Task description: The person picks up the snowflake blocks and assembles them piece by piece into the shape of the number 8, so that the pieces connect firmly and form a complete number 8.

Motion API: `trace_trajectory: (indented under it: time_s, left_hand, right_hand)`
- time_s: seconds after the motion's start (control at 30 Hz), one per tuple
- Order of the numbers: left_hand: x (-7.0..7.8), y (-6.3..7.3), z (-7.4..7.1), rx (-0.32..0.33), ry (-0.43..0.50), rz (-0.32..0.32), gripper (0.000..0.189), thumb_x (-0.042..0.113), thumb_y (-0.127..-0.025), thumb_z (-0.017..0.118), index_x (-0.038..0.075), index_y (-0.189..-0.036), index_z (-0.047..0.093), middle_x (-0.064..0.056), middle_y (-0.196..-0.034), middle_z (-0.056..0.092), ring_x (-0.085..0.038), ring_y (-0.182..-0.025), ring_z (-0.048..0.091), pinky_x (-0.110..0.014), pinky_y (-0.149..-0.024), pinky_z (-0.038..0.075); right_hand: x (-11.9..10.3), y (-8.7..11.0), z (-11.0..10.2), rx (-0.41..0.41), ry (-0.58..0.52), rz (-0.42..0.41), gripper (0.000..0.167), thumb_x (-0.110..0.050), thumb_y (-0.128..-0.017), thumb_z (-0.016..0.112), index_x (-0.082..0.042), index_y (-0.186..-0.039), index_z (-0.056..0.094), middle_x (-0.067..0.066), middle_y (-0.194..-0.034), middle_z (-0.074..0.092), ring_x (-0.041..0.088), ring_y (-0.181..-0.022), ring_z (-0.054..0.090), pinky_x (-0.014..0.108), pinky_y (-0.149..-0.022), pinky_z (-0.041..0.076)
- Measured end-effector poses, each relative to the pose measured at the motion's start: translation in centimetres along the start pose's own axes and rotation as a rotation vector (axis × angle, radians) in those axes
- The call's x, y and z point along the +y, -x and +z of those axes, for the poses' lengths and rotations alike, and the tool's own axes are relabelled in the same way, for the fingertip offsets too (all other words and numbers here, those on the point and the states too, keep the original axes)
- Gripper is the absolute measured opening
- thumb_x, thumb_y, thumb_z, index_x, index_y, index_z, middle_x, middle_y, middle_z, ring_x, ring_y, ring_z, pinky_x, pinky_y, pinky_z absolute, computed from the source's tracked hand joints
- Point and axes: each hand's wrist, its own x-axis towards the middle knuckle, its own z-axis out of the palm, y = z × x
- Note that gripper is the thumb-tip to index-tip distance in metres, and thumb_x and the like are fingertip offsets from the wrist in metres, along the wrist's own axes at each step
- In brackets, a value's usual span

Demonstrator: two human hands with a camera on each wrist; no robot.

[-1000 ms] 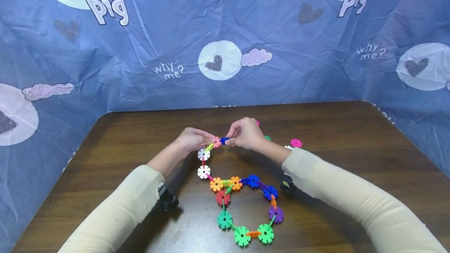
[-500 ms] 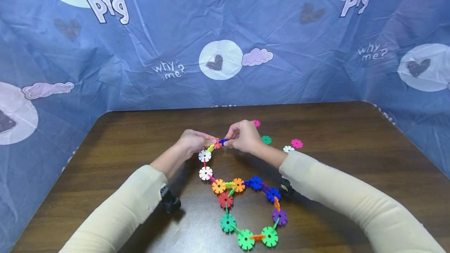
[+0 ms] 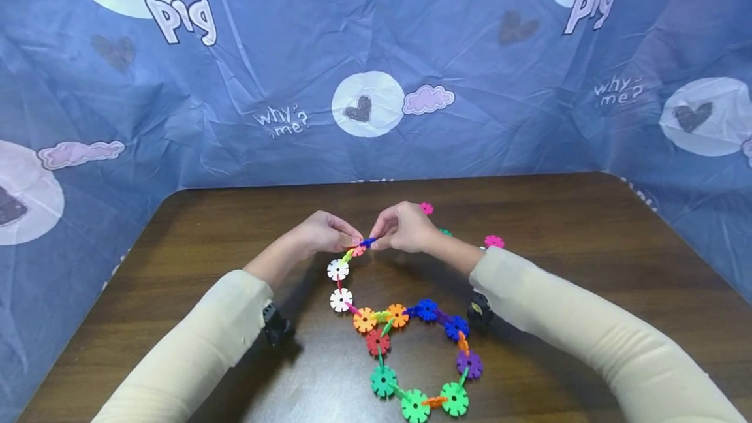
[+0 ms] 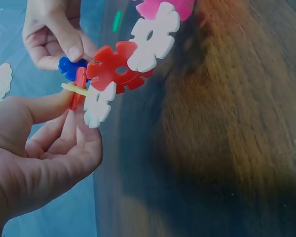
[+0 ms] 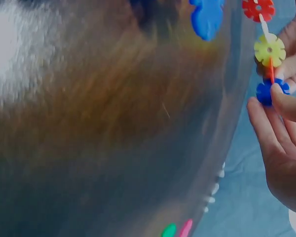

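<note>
My left hand and right hand meet over the far middle of the table. Between my right thumb and fingers I pinch a blue notched snowflake disc. It is slotted onto a salmon-red disc at the end of the chain, which my left thumb and fingers pinch. From there the chain runs through a yellow disc, a white disc, a red disc and another white disc. Beyond them an orange disc joins a ring of linked discs nearer me.
Loose discs lie beyond my right forearm: a pink disc, a farther pink disc, and a partly hidden green disc. The ring's near green disc lies low in view on the brown table. A blue printed cloth hangs behind.
The salmon-red disc has dipped below my left fingertips, and the blue disc has shifted slightly left. The white discs have slid a little nearer. Both hands keep their pinch.
</note>
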Motion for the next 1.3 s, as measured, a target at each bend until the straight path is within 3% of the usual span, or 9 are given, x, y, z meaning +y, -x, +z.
trace_trajectory:
  time_s: [0.13,0.33,0.43,0.57,0.67,0.77,1.0,1.13,1.3]
  left_hand:
    - [-0.5,-0.2,-0.1,0.003,0.071,0.003,0.028,0.008,-0.091,0.064,-0.009,-0.114,0.066,0.01,-0.068,0.067,-0.002,-0.071,0.061,-0.035,-0.095,0.053]
    - [-1.1,-0.2,-0.3,0.012,0.112,-0.025,0.03,0.007,-0.091,0.064,-0.008,-0.117,0.064,0.012,-0.066,0.066,0.0,-0.068,0.06,-0.024,-0.08,0.055]
    - [-1.3,-0.2,-0.3,0.018,0.118,-0.039,0.031,0.008,-0.09,0.065,-0.007,-0.118,0.064,0.012,-0.065,0.066,0.0,-0.066,0.06,-0.02,-0.072,0.053]
    - [-1.6,-0.3,-0.3,0.025,0.134,-0.028,0.032,0.008,-0.089,0.068,-0.007,-0.117,0.065,0.011,-0.064,0.067,0.0,-0.065,0.06,-0.017,-0.066,0.052]
    - [-1.7,-0.3,-0.4,0.02,0.145,-0.011,0.033,0.007,-0.088,0.068,-0.008,-0.117,0.064,0.011,-0.065,0.068,0.0,-0.065,0.061,-0.017,-0.065,0.053]
    - [-1.7,-0.1,-0.6,0.01,0.149,0.002,0.033,0.006,-0.088,0.068,-0.01,-0.117,0.064,0.01,-0.066,0.068,0.0,-0.065,0.062,-0.018,-0.066,0.054]
    - [-1.6,0.0,-1.0,0.006,0.158,-0.002,0.034,0.005,-0.089,0.067,-0.01,-0.119,0.062,0.011,-0.065,0.068,0.0,-0.066,0.062,-0.019,-0.069,0.055]
    - [-1.8,0.0,-1.1,0.003,0.167,-0.001,0.035,0.005,-0.09,0.065,-0.012,-0.12,0.06,0.011,-0.064,0.067,0.0,-0.065,0.061,-0.017,-0.067,0.054]
    - [-2.0,-0.1,-1.0,0.003,0.179,-0.009,0.036,0.005,-0.09,0.064,-0.012,-0.121,0.059,0.012,-0.063,0.067,0.0,-0.064,0.061,-0.017,-0.065,0.053]
  right_hand:
    - [0.6,0.1,-1.2,0.004,-0.016,0.053,0.018,-0.009,-0.075,0.082,-0.004,-0.09,0.074,0.011,-0.091,0.076,0.018,-0.083,0.074,0.026,-0.074,0.058]
    - [2.0,0.8,-4.1,0.059,-0.046,0.151,0.023,-0.012,-0.077,0.08,-0.005,-0.097,0.074,0.009,-0.097,0.076,0.017,-0.088,0.074,0.028,-0.078,0.058]
    - [2.8,1.2,-5.3,0.071,0.064,0.15,0.025,-0.015,-0.077,0.08,-0.005,-0.099,0.074,0.009,-0.097,0.076,0.016,-0.087,0.074,0.032,-0.086,0.056]
    - [4.0,1.8,-6.5,0.065,0.301,0.163,0.03,-0.015,-0.075,0.082,-0.004,-0.101,0.073,0.011,-0.099,0.075,0.02,-0.089,0.073,0.038,-0.092,0.053]
    - [5.0,2.1,-6.9,0.035,0.468,0.196,0.034,-0.016,-0.072,0.084,-0.004,-0.102,0.073,0.013,-0.101,0.074,0.025,-0.097,0.069,0.039,-0.092,0.052]
    - [5.8,2.3,-7.0,0.013,0.553,0.194,0.031,-0.016,-0.07,0.085,-0.005,-0.096,0.074,0.012,-0.096,0.074,0.025,-0.094,0.067,0.037,-0.087,0.053]
    - [5.9,2.0,-7.3,0.025,0.49,0.211,0.023,-0.015,-0.066,0.088,-0.007,-0.082,0.074,0.005,-0.077,0.072,0.011,-0.07,0.062,0.024,-0.07,0.05]
    - [5.9,1.8,-7.2,0.019,0.321,0.275,0.021,-0.01,-0.068,0.086,-0.004,-0.083,0.072,0.006,-0.073,0.072,0.005,-0.058,0.063,0.023,-0.062,0.055]
    - [5.5,1.7,-6.6,-0.002,0.109,0.367,0.016,-0.001,-0.074,0.08,0.004,-0.088,0.072,0.013,-0.077,0.074,0.01,-0.056,0.068,0.028,-0.061,0.059]
